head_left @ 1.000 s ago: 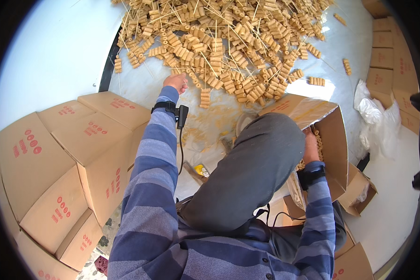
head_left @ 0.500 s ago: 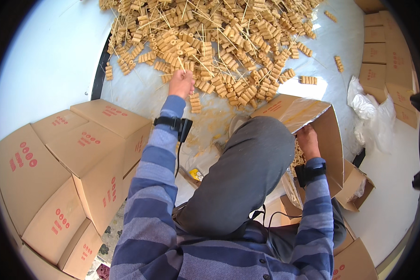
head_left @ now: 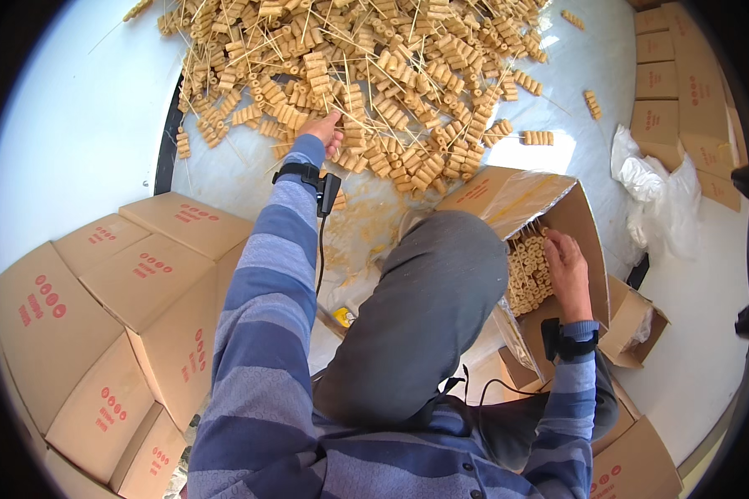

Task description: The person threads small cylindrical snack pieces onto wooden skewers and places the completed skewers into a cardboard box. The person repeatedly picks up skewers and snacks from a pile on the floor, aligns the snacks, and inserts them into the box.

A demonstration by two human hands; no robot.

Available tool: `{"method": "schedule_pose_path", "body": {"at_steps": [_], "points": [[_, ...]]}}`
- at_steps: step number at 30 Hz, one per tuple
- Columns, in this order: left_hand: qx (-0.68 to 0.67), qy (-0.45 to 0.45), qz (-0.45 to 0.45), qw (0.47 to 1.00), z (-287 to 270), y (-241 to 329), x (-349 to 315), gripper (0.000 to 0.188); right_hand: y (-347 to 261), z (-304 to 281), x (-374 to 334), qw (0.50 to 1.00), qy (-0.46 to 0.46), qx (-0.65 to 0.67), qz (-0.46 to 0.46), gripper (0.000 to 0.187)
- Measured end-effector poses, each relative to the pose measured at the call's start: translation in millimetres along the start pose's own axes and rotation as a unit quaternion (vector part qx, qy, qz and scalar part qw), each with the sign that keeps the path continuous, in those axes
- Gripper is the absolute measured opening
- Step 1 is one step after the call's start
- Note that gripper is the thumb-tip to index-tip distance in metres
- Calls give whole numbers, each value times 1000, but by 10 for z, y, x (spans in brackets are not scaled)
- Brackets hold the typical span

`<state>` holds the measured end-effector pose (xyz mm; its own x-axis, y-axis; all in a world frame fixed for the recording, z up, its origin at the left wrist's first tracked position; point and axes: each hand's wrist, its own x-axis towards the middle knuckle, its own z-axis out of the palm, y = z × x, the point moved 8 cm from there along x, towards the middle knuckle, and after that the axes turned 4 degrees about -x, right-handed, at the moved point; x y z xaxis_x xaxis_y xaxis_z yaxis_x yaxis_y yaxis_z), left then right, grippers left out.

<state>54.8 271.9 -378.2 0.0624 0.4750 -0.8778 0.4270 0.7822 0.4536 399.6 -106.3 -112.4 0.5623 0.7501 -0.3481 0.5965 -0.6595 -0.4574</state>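
Observation:
A large heap of tan, ridged spiral rolls on thin sticks (head_left: 391, 91) covers the far part of the pale surface. At its near edge my left hand (head_left: 324, 135) is closed, its fingers pinching a stick of a skewered spiral roll (head_left: 317, 75). On the right, a cardboard box (head_left: 587, 220) with a silvery lining lies tilted, its mouth toward me. Packed skewered rolls (head_left: 528, 274) show inside, mostly end-on. My right hand (head_left: 567, 270) is over the box's mouth beside them, fingers loosely bent and apart, with nothing visible in it.
Closed cardboard cartons (head_left: 133, 274) are stacked on the left. More cartons (head_left: 662, 83) stand at the far right, near a crumpled white plastic bag (head_left: 657, 187). A small open box (head_left: 632, 324) sits beyond the lined box. My raised knee (head_left: 449, 258) is between my arms.
My left hand has moved slightly farther into the heap. My right hand has drawn back from inside the box, uncovering the packed rolls. The whole view has shifted a little.

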Motion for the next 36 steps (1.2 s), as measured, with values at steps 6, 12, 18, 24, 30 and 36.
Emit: {"method": "schedule_pose_path", "body": {"at_steps": [6,12,18,24,30,36], "points": [[-174,-50,-7,984,269,257,-77,60,-225,-78,-56,999,3,15,-45,22],[-47,-43,17,998,382,387,-106,44,-246,-63,-69,998,-5,-33,-44,22],[7,-37,45,998,433,368,-19,29,-230,-46,-109,998,-18,-53,-30,23],[-77,-98,119,985,278,400,-752,26,-537,-393,-134,999,41,23,-15,21],[-2,-208,258,943,249,644,-2412,20,-1666,-756,-84,969,53,225,-90,23],[184,-260,528,787,949,1100,-3726,18,-2735,-114,303,912,-255,301,-113,52]]}}
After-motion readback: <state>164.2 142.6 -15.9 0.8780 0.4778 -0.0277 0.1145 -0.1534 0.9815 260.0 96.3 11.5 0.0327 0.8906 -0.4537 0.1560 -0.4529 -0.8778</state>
